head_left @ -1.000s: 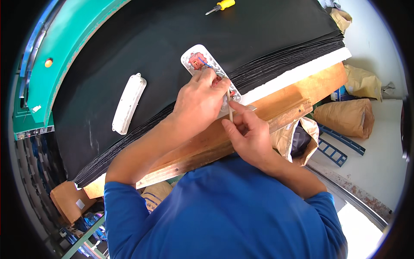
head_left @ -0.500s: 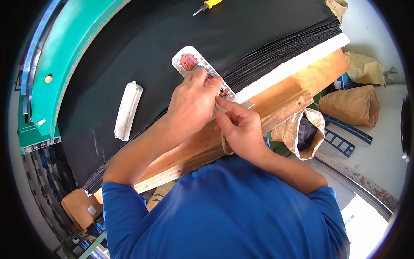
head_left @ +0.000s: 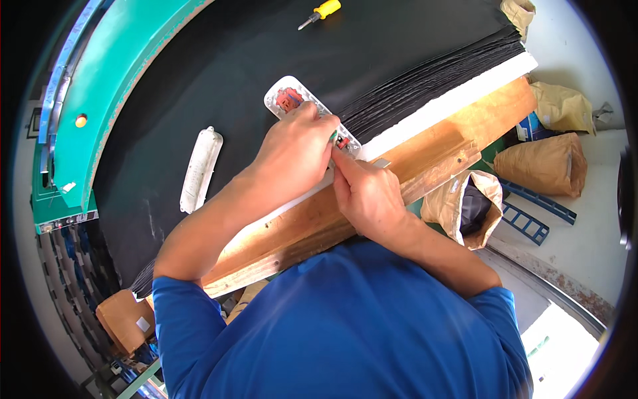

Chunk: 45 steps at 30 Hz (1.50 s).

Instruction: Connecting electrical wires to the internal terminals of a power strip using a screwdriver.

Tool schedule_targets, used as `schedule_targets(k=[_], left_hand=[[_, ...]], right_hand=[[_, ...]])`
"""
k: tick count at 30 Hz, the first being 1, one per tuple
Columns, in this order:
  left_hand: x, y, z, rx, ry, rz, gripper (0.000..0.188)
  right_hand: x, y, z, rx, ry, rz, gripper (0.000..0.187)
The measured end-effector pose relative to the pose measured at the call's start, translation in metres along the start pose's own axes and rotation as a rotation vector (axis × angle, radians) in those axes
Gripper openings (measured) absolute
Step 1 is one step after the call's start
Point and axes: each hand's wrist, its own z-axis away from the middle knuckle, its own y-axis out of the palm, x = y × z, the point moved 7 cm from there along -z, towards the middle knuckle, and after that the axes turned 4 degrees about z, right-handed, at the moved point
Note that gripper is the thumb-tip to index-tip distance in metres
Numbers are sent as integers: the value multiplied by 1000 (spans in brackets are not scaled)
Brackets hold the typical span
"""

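Observation:
A white, long, open plastic housing (head_left: 318, 100) like a power strip's lies on the black sheets, its hollow side up. A red inner part (head_left: 288, 100) shows at its far end, and a smaller red piece (head_left: 343, 143) near its near end. My left hand (head_left: 296, 149) is closed over the housing's middle, a thin green wire (head_left: 333, 134) showing at its fingertips. Against those fingertips, my right hand (head_left: 371, 193) has its thumb and index finger brought together; what they pinch is hidden. The long white cover (head_left: 201, 169) lies apart at left.
A yellow-handled screwdriver (head_left: 321, 13) lies at the far side of the black sheet stack (head_left: 226, 73). A wooden board (head_left: 432, 153) runs along its near edge. Paper sacks (head_left: 541, 163) stand at right, beside blue ladder-like strips (head_left: 525, 223). A green machine frame (head_left: 86, 133) curves at left.
My right hand has turned and its index finger has come up to the left fingertips. The cable loop seen below it is now hidden. My left hand stays over the housing.

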Motion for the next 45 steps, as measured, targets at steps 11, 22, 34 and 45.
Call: schedule_targets(k=[11,22,34,45], left_hand=[[34,-13,-27,133,-395,256,13],[59,-4,-52,393,-549,309,14],[61,2,-74,723,-721,125,18],[45,-9,-65,645,-399,186,10]], right_hand=[[3,-10,-4,-52,-71,145,41],[-9,-16,-16,-37,-39,18,48],[-4,-23,-29,173,-139,243,49],[-2,-17,-33,347,-354,398,64]])
